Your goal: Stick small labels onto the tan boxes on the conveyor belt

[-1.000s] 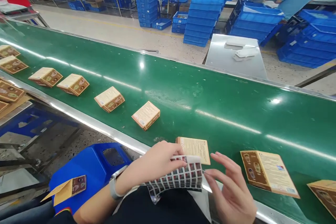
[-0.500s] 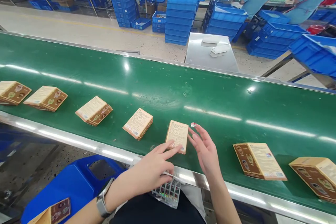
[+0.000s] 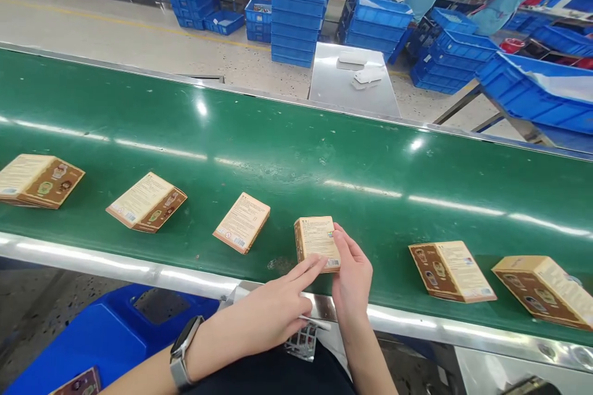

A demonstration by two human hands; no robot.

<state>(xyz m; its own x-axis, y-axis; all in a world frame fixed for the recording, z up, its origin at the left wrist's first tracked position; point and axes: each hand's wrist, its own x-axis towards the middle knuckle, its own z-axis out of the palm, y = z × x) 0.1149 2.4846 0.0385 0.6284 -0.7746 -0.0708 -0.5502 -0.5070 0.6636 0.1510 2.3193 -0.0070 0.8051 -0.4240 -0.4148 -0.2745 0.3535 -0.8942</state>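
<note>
On a green conveyor belt point(image 3: 287, 154), cartons lie in a row: three boxes at 9 o'clock of the hands, the nearest a tan box point(image 3: 241, 221). The left hand point(image 3: 273, 308), wristwatch point(image 3: 181, 350) on its arm, pins a sticker sheet point(image 3: 303, 340) under curled fingers, forefinger touching the small carton point(image 3: 317, 242). The right hand point(image 3: 353, 278) presses that carton's right edge, fingers extended. Two brown boxes point(image 3: 451, 270) lie at 3 o'clock.

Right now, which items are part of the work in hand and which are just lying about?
In hand:
- small box, touched by left hand and right hand
- sticker sheet under left hand
- other boxes on green conveyor belt, e.g.

Lying about:
- stacked blue crates
- steel table
- blue stool
</note>
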